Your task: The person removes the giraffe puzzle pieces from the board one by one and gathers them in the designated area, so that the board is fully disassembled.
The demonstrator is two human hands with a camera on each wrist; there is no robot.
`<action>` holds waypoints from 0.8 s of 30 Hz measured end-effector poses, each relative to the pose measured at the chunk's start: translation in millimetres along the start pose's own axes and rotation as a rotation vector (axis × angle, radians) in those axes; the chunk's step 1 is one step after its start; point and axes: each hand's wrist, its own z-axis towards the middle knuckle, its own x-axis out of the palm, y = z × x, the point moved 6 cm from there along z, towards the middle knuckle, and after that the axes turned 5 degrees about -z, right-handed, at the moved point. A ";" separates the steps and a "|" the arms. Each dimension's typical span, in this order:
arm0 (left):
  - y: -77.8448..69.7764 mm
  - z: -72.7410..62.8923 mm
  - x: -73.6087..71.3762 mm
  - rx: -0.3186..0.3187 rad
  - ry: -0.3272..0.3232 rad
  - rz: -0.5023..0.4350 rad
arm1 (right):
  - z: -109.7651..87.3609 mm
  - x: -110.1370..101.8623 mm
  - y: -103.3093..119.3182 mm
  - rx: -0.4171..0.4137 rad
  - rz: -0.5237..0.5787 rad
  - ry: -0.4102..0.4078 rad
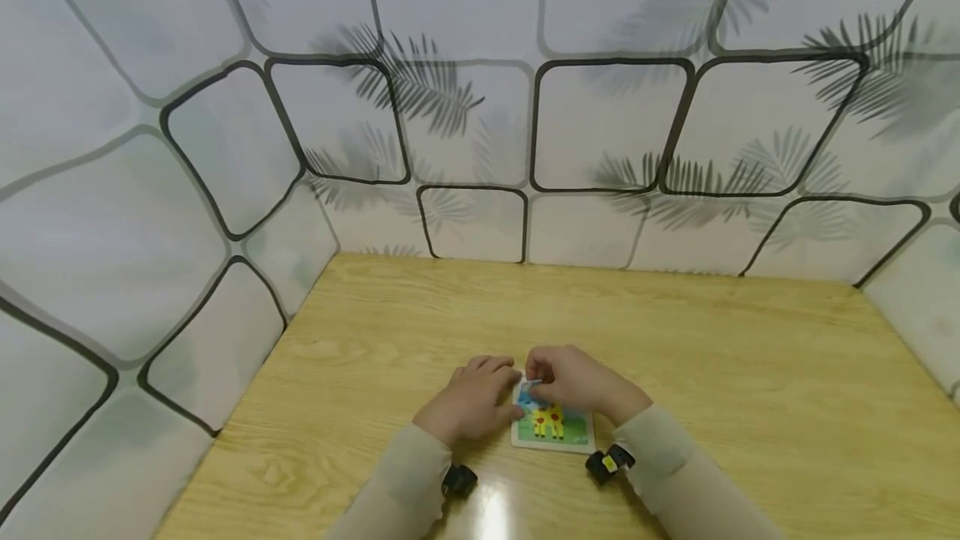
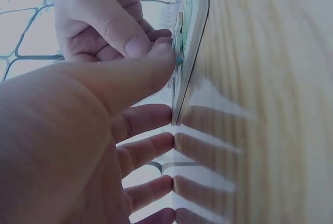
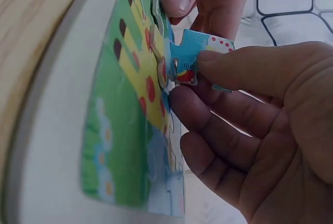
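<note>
A small jigsaw puzzle (image 1: 573, 433) with a yellow giraffe on green ground lies flat in a white-bordered tray (image 3: 52, 151). My right hand (image 1: 581, 377) pinches a blue puzzle piece (image 3: 188, 44) between thumb and fingers. In the right wrist view that piece stands tilted up from the puzzle, one edge at its surface. My left hand (image 1: 476, 398) rests at the tray's left side. In the left wrist view, its thumb (image 2: 140, 76) presses on the puzzle's edge, while its extended fingertips (image 2: 165, 141) touch the table.
The wooden table (image 1: 360, 373) reaches back to a pale wall covering (image 1: 472, 223) with dark outlines and leaf prints. A similar covering stands along the left side. Black wrist devices (image 1: 460, 480) sit under both sleeves, close to the tabletop.
</note>
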 end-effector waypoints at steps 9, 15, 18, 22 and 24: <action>-2.4 0.6 -0.9 -0.028 -0.037 0.027 | -2.5 -3.3 -0.4 0.029 0.011 -0.058; 1.9 1.7 3.1 -0.047 -0.013 0.001 | -16.6 -21.4 -19.9 0.093 0.149 -0.129; 3.7 0.6 4.6 -0.042 0.016 -0.023 | -29.1 -34.9 -34.9 0.112 0.178 -0.163; 3.9 -2.2 5.5 -0.030 0.052 -0.041 | -48.6 -49.6 -55.1 0.178 0.150 -0.184; 3.4 -3.1 5.5 -0.027 0.061 -0.043 | -57.3 -54.3 -63.8 0.222 0.123 -0.186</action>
